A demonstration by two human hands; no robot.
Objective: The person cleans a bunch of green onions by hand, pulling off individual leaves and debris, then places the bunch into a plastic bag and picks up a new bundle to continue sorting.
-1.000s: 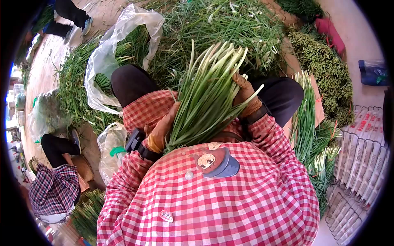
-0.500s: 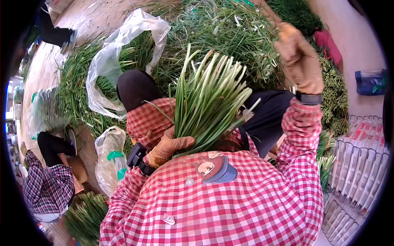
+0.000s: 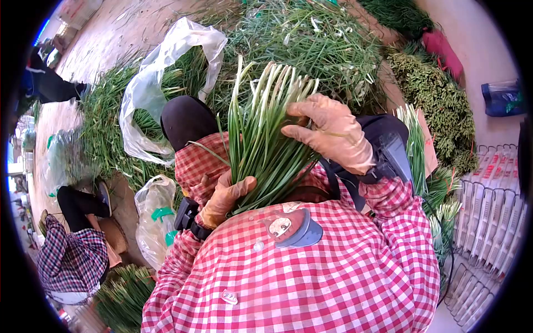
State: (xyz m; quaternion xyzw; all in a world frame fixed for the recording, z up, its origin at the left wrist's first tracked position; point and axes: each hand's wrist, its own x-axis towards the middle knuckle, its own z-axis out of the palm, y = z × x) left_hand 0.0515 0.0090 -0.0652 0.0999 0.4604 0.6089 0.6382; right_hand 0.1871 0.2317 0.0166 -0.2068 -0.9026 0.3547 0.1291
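My left hand (image 3: 225, 200), in an orange-tan glove, is closed around the lower green part of a bunch of green onions (image 3: 266, 127). Their pale ends point up and away from my body. At the right side of the bunch is my gloved right hand (image 3: 336, 133), its thumb and fingers apart and touching the outer stalks near the pale ends. A thin strip of leaf lies across its palm. The bunch rests low against my checked shirt (image 3: 300, 277), between my knees.
Ahead lies a wide heap of loose green leaves (image 3: 311, 50). An open clear plastic bag (image 3: 139, 89) stands left of my knee, and another plastic bag (image 3: 152, 216) lies nearer. Bundled greens (image 3: 436, 100) and stacked white crates (image 3: 488, 216) are at right. Another person (image 3: 72, 250) sits at left.
My right hand has come down and inward from the upper right to the side of the bunch, its fingers spreading. My left hand keeps its hold on the green onions, which have shifted slightly left.
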